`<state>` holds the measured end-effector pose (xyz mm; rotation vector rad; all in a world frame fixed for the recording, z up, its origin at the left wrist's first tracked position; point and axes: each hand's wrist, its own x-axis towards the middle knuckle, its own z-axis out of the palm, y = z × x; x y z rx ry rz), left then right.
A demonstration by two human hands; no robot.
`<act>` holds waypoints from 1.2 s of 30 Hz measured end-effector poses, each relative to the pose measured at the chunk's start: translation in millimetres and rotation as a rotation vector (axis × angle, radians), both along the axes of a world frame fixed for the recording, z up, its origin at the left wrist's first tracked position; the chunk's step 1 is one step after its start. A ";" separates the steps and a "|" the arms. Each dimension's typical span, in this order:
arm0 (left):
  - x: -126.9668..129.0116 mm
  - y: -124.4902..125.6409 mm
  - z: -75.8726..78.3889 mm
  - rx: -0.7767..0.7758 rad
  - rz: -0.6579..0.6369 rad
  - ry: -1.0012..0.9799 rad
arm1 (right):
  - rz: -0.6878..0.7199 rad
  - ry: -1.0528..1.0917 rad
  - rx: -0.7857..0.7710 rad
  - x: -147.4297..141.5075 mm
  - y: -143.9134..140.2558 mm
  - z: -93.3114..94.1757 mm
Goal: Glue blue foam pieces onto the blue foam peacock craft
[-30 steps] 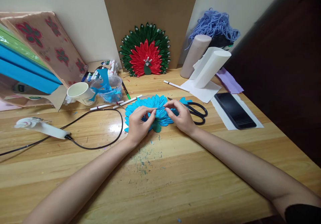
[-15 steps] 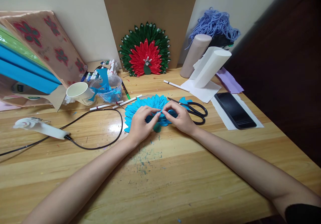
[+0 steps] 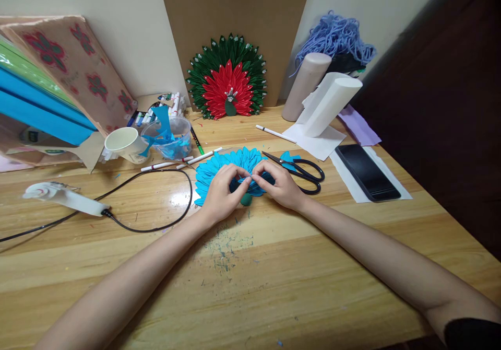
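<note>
A fan of layered blue paper petals (image 3: 213, 172) lies on the table, with a dark green rounded piece (image 3: 246, 199) at its lower edge. Over its middle, my left hand (image 3: 225, 190) pinches thumb against forefinger. My right hand (image 3: 284, 185) makes the same kind of pinch, and the two sets of fingertips meet. Whatever small thing lies between them is too small to make out. Black-handled scissors (image 3: 299, 170) rest just right of the fan, across a loose blue petal piece (image 3: 288, 158).
A white glue gun (image 3: 64, 198) with a looping black cord lies left. Behind are a paper cup (image 3: 124, 143), a clear tub (image 3: 182, 141) of blue scraps and a finished red-and-green peacock (image 3: 228, 86). A phone (image 3: 366, 172) and paper roll (image 3: 332, 104) are right.
Both hands stay over the blue fan, fingertips still together, with only a slight shift of the pinching fingers. Everything else on the table keeps its place.
</note>
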<state>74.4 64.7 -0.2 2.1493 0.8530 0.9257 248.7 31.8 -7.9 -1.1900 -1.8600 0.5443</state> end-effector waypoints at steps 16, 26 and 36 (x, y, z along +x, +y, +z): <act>-1.3 3.2 -3.9 -0.161 -0.045 -0.033 | 0.005 -0.012 0.038 -0.6 -0.5 1.4; -0.8 3.8 -1.2 -0.199 -0.084 0.023 | 0.039 -0.030 0.071 -0.4 -0.7 1.0; -0.5 2.6 -0.9 -0.173 -0.047 -0.032 | 0.032 -0.023 0.042 -0.2 -0.6 1.9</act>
